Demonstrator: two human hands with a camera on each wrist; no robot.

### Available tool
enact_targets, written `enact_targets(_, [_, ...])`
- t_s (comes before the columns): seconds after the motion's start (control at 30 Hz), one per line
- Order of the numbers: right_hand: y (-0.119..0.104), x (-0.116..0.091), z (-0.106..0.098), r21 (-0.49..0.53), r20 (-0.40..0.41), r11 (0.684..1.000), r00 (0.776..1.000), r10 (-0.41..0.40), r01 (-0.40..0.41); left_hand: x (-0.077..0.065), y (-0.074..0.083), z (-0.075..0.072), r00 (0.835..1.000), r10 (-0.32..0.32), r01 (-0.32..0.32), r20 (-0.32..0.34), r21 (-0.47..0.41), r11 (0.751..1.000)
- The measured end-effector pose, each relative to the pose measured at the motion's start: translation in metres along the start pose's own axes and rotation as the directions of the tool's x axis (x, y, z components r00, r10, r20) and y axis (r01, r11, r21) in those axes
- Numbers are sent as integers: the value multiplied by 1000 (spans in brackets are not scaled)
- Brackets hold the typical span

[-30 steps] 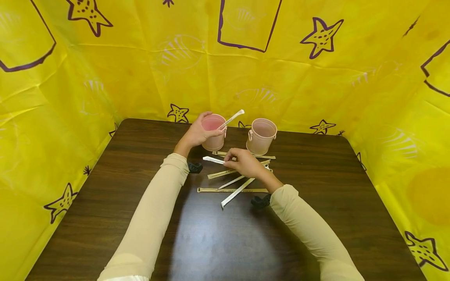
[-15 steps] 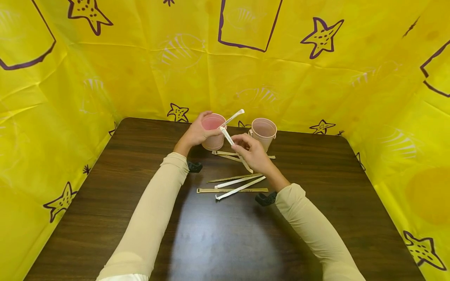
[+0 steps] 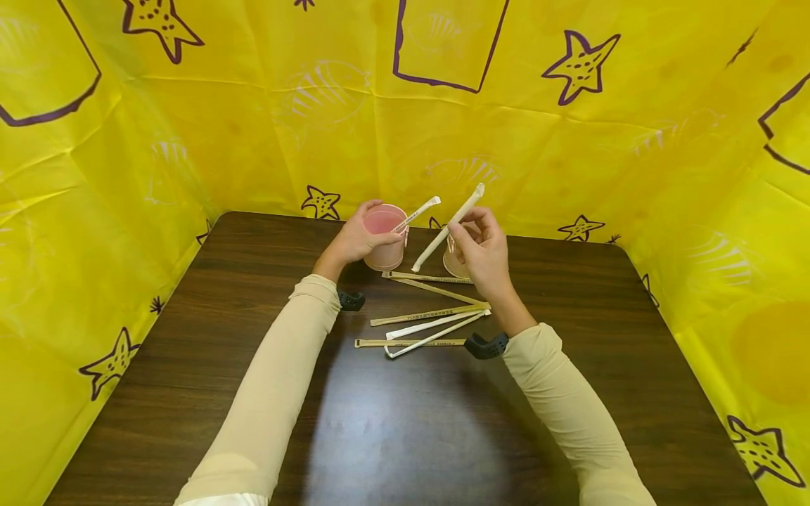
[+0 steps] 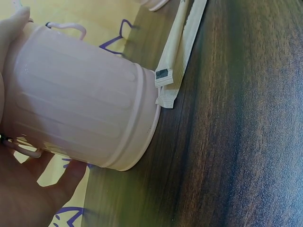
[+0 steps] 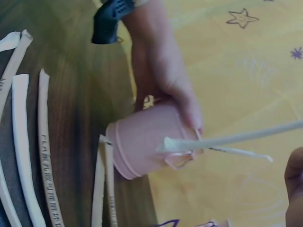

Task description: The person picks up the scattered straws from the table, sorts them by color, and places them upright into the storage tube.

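Note:
My left hand (image 3: 356, 240) grips the rim and side of a small pink bucket (image 3: 384, 258) with little side handles. A paper-wrapped straw (image 3: 422, 211) leans in that bucket and sticks out over its rim. My right hand (image 3: 489, 256) pinches another wrapped straw (image 3: 435, 244) in the air, tilted, its lower end right of the bucket. Behind the right hand, a second pink bucket (image 3: 453, 264) is mostly hidden. In the left wrist view the gripped bucket (image 4: 80, 94) stands against the ends of two wrapped straws (image 4: 177, 47).
Several wrapped straws, brown ones (image 3: 411, 318) and white ones (image 3: 420, 327), lie loosely across the dark wooden table (image 3: 253, 295) in front of the buckets. A yellow patterned cloth (image 3: 266, 140) hangs behind and at both sides. Dark straps (image 3: 486, 346) sit at the wrists.
My right hand has lifted a straw off the pile, moved up and right in front of the second bucket, and turned the straw. Some table straws shifted. My left hand stays on its bucket.

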State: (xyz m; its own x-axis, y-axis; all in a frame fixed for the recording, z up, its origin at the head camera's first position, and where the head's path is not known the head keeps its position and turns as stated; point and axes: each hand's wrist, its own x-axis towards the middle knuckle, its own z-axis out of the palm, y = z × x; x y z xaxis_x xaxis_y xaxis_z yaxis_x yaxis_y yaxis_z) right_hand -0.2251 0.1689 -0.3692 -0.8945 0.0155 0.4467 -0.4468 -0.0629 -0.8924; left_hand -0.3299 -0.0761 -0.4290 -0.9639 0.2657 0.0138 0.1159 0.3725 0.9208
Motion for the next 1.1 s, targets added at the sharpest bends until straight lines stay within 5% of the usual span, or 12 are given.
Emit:
enact_targets(0.47, [-1, 18, -1, 100, -223, 992, 973, -58, 82, 0, 2, 0, 1000, 2, -2, 4, 14, 1000])
enact_targets(0.83, [18, 27, 21, 111, -200, 992, 979, -36, 59, -2, 4, -1, 1000, 2, -2, 10, 3, 1000])
enact_targets(1.1, [33, 29, 42, 45, -113, 994, 988, 105, -100, -3, 4, -2, 1000, 12, -12, 15, -1, 1000])
